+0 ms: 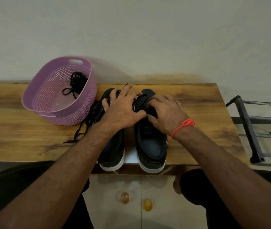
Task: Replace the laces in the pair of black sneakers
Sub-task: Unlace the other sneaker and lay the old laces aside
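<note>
Wooden tabletop (197,103) stretches across your view, set against a plain pale wall. Two black sneakers with white soles stand side by side at the centre, heels toward you and overhanging the near edge, toes pointing to twelve o'clock.

Your left hand (123,108) lies over the front half of the left sneaker (113,146), fingers spread apart and pressing down on the upper, fingertips reaching toward the toe. Your right hand (168,113) sits on the right sneaker (149,142) near its tongue, fingers curled into the lacing area; a black lace loop (142,98) shows just beyond the fingertips, though you cannot tell whether they actually pinch it. A red thread bracelet (183,126) circles that wrist.

At nine o'clock from the left sneaker, a loose black lace (85,124) trails over the table. At ten o'clock stands a purple perforated basket (37,90) holding another bundle of black laces (77,83). A dark metal rack (247,126) stands at three o'clock.
</note>
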Action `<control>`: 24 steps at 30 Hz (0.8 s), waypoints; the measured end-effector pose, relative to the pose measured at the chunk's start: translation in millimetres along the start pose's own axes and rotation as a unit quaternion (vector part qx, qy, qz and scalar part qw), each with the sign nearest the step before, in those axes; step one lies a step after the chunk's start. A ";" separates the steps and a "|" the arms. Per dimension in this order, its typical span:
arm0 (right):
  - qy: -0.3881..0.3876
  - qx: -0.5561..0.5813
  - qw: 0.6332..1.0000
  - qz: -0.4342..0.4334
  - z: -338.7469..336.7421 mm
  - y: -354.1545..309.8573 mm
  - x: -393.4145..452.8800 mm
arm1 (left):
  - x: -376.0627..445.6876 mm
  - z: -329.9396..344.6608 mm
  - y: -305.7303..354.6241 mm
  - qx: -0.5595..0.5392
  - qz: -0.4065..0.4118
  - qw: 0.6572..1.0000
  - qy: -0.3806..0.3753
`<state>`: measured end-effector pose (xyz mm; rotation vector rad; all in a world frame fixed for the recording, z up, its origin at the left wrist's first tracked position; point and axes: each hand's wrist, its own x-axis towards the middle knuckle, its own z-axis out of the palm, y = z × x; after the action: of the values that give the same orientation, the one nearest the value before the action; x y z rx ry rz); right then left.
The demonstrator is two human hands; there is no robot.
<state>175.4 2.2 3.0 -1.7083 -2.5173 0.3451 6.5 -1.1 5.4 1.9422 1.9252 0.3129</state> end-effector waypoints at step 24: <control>0.005 0.024 1.000 0.000 6.7 0.4 0.3 | -0.1 1.8 -2.6 0.018 0.009 1.000 -0.015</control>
<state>174.4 1.7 -3.5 -1.6878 -2.4807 0.3926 4.8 -1.4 2.7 1.9768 1.9095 0.2541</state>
